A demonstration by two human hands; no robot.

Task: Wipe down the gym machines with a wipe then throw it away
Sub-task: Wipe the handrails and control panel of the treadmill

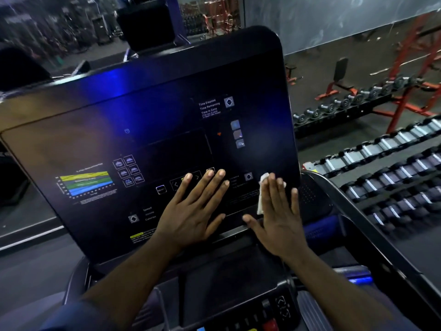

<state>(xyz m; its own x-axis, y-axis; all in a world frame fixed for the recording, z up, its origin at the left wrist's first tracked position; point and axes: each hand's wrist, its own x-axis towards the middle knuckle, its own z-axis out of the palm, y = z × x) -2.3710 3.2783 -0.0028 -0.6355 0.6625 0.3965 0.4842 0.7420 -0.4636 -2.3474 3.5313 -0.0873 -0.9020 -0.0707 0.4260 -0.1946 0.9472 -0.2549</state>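
**Wipe pressed flat at the console's lower right corner**

The person's right hand [278, 218] lies palm-down on the treadmill console [143, 130], close to its lower right corner, with the white wipe [260, 204] trapped beneath it. Only the cloth's top and left edge peek out past the hand. The fingers [272, 187] are straight and spread, not curled round the wipe. That flat press likely serves to spread the cloth over more of the glossy panel and stop it bunching.

The left hand [195, 211] rests just beside it, toward the middle of the console's bottom edge. Its fingers [212, 185] are also released and flat, holding nothing, and probably steady the body. Both forearms reach up from the near edge, wrists low.

Most of the panel, up to the far edge, looks yet to be covered. A dumbbell rack [381, 158] stands well apart on the right.
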